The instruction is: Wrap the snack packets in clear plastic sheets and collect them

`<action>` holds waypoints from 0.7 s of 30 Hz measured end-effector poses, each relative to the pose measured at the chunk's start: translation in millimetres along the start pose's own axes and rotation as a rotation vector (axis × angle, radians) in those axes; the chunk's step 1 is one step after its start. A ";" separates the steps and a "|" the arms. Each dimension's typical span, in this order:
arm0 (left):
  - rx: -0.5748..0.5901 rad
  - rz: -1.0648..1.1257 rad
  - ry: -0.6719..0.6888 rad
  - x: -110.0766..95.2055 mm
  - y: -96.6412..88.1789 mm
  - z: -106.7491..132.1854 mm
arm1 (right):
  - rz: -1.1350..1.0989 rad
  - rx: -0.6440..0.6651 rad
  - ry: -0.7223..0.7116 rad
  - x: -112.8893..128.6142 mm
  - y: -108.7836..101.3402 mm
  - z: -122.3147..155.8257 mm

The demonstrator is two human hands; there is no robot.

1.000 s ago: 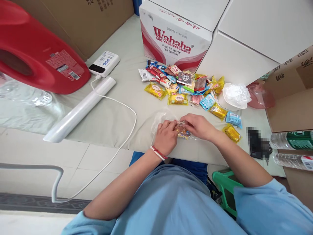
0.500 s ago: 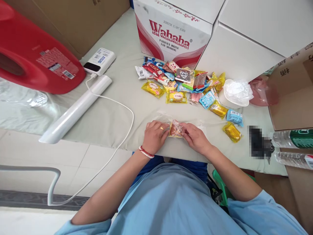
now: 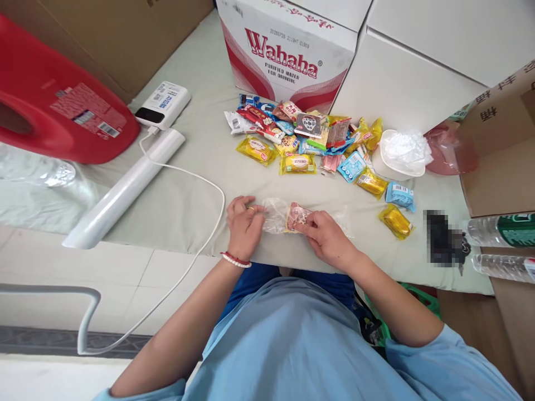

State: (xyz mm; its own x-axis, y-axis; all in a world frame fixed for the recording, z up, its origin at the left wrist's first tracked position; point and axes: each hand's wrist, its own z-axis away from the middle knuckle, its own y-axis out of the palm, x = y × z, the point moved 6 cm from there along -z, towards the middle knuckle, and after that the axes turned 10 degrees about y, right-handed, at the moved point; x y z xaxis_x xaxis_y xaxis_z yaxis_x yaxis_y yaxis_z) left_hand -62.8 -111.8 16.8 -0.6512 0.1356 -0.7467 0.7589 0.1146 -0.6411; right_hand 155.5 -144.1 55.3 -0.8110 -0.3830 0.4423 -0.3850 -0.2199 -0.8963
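Note:
A small snack packet (image 3: 296,216), reddish-brown with a yellowish edge, lies on the clear plastic film (image 3: 273,216) near the table's front edge. My right hand (image 3: 328,236) grips the packet's right side between thumb and fingers. To the left, my left hand (image 3: 246,225) pinches the film's left edge, its fingers curled; the exact contact is hard to make out. The film stretches between that hand and the packet, and more of it shows behind my right hand. A pile of wrapped snacks (image 3: 309,125) lies farther back.
Behind the snacks stands a Wahaha water carton (image 3: 288,55). A white bowl (image 3: 382,161) holding crumpled plastic is at the right, with clear bottles (image 3: 501,229) nearer. On the left are a red jug (image 3: 83,117), a white device (image 3: 164,106) with a cable, and a plastic roll (image 3: 125,189).
My left hand has moved left, away from the packet, drawing out the film's left side. My right hand stays at the packet, its fingers now reaching farther over it. The view has shifted slightly.

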 end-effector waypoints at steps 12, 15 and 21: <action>0.169 0.501 0.026 -71.9 12.7 -8.1 | 0.081 -0.016 0.035 16.2 2.4 4.4; 0.305 0.434 0.225 -90.9 28.5 0.0 | 0.037 -0.047 0.034 16.9 -2.0 13.8; 0.333 0.076 0.533 -98.8 45.1 18.3 | -0.261 -0.019 0.021 0.1 -25.3 39.9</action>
State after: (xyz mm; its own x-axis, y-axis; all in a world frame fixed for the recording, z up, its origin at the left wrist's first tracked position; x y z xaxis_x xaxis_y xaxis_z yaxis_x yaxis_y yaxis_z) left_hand 35.7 -138.1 58.4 -0.4405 0.6126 -0.6562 0.7056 -0.2156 -0.6750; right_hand 182.8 -174.4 79.3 -0.6919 -0.2964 0.6584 -0.5908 -0.2917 -0.7522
